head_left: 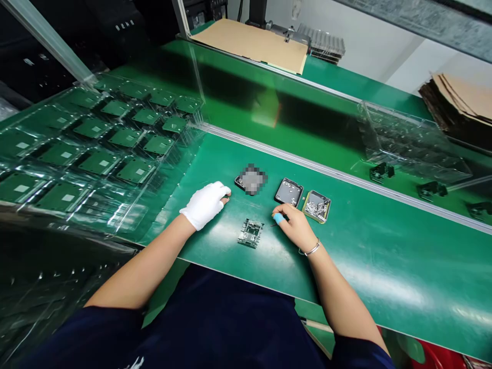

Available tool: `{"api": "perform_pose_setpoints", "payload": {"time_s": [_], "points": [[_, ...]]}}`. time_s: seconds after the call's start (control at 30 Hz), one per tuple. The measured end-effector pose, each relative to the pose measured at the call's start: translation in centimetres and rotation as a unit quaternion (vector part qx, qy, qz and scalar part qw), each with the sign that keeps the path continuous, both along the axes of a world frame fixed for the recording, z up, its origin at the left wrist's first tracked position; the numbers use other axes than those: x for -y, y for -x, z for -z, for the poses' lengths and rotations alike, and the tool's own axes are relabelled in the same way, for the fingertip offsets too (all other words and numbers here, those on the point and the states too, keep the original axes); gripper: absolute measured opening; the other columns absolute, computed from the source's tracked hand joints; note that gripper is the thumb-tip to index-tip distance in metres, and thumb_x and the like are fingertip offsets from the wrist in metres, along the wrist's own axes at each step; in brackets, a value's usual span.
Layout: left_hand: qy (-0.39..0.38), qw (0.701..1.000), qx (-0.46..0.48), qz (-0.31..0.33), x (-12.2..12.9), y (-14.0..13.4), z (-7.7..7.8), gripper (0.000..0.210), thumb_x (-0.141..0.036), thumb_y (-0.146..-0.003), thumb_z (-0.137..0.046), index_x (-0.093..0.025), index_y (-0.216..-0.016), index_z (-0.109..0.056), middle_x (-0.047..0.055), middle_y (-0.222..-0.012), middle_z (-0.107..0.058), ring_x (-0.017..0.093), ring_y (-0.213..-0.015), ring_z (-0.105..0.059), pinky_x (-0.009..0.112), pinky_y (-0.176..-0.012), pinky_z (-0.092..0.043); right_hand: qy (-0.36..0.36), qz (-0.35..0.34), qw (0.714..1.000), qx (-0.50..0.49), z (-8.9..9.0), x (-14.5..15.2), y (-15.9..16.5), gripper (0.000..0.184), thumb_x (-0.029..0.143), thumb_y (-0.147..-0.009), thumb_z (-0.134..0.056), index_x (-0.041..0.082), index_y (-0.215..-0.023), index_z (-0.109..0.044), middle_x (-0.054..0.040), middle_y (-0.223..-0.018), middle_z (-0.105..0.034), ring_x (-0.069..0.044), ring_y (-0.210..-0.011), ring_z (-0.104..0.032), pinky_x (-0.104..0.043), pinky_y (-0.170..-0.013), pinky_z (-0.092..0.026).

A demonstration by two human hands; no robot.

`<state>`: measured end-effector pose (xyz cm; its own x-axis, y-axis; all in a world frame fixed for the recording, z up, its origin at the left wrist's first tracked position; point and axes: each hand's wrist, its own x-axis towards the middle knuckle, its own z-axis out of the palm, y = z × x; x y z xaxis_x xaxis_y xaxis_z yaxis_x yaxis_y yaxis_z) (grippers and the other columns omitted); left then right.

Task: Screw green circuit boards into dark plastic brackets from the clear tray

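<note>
My left hand (205,205), in a white glove with the thumb and a fingertip bare, rests over the mat with its fingers curled together. What lies between them, if anything, is too small to name. Bare but for a blue finger cover, my right hand (294,221) is closed in a pinch; a thin dark bit shows below its fingertips. Between both hands, nearer to me, lies a small green circuit board part (250,233). A dark tray (239,183) with blurred contents sits ahead. Just beyond my right hand are a black tray (289,191) and a yellow-edged tray (316,206) of small metal pieces.
Clear plastic trays (92,159) of green boards fill the left side. A metal rail (269,147) crosses behind the work area under a transparent panel. Several black parts (382,172) and a clear tray (407,138) stand beyond it, with cardboard sheets (467,95) at right.
</note>
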<state>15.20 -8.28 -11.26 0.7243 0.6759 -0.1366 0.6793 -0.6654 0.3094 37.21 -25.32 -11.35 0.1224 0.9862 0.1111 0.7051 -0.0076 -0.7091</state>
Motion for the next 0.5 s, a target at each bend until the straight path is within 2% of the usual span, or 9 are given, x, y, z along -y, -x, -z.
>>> {"api": "perform_pose_setpoints", "payload": {"time_s": [0.1, 0.2, 0.3, 0.33, 0.4, 0.5], "points": [[-0.015, 1.000, -0.006, 0.002, 0.1, -0.2, 0.0, 0.019, -0.020, -0.084, -0.043, -0.019, -0.084, -0.062, 0.007, -0.094, -0.061, 0.023, -0.087, -0.059, 0.030, -0.068, -0.044, 0.000, -0.001, 1.000, 0.003, 0.2, -0.1, 0.1, 0.011, 0.017, -0.085, -0.046, 0.020, -0.084, -0.057, -0.0036, -0.086, -0.062, -0.016, -0.075, -0.057, -0.028, -0.071, -0.045], [-0.032, 0.999, -0.002, -0.010, 0.3, -0.1, 0.0, 0.020, -0.020, -0.086, -0.040, -0.018, -0.081, -0.059, 0.008, -0.088, -0.060, 0.022, -0.080, -0.058, 0.030, -0.064, -0.043, -0.012, -0.003, 1.000, 0.015, 0.0, 0.0, 0.3, 0.012, 0.017, -0.086, -0.046, 0.020, -0.084, -0.057, -0.0044, -0.086, -0.063, -0.017, -0.076, -0.058, -0.029, -0.072, -0.046], [-0.077, 0.993, 0.084, -0.015, 1.8, 0.2, -1.0, 0.024, -0.023, -0.090, -0.036, -0.017, -0.081, -0.057, 0.008, -0.085, -0.060, 0.021, -0.076, -0.058, 0.031, -0.066, -0.044, -0.065, 0.010, 0.998, 0.014, -1.1, 0.6, 1.2, 0.013, 0.020, -0.089, -0.045, 0.020, -0.087, -0.058, -0.0060, -0.087, -0.064, -0.018, -0.080, -0.059, -0.031, -0.074, -0.048], [-0.098, 0.987, 0.128, 0.003, 2.7, 0.2, -1.5, 0.025, -0.023, -0.090, -0.035, -0.018, -0.080, -0.057, 0.007, -0.082, -0.061, 0.020, -0.075, -0.058, 0.031, -0.068, -0.044, -0.085, 0.010, 0.996, -0.001, -1.6, 1.0, 1.7, 0.013, 0.021, -0.090, -0.045, 0.020, -0.089, -0.058, -0.0062, -0.088, -0.064, -0.018, -0.082, -0.060, -0.032, -0.076, -0.048], [-0.140, 0.966, 0.201, 0.083, 4.8, 0.0, -2.8, 0.025, -0.021, -0.090, -0.037, -0.019, -0.074, -0.056, 0.005, -0.075, -0.060, 0.019, -0.070, -0.057, 0.030, -0.067, -0.044, -0.099, -0.015, 0.993, -0.059, -2.6, 1.6, 2.8, 0.012, 0.025, -0.091, -0.048, 0.022, -0.094, -0.059, -0.0057, -0.091, -0.065, -0.018, -0.085, -0.061, -0.032, -0.078, -0.050], [-0.174, 0.931, 0.234, 0.218, 7.9, -0.6, -4.2, 0.026, -0.014, -0.087, -0.039, -0.019, -0.067, -0.054, 0.003, -0.065, -0.058, 0.017, -0.059, -0.053, 0.029, -0.059, -0.041, -0.043, -0.073, 0.977, -0.194, -3.4, 2.4, 4.2, 0.011, 0.032, -0.089, -0.055, 0.022, -0.094, -0.058, -0.0040, -0.091, -0.067, -0.015, -0.080, -0.063, -0.029, -0.073, -0.051]]}}
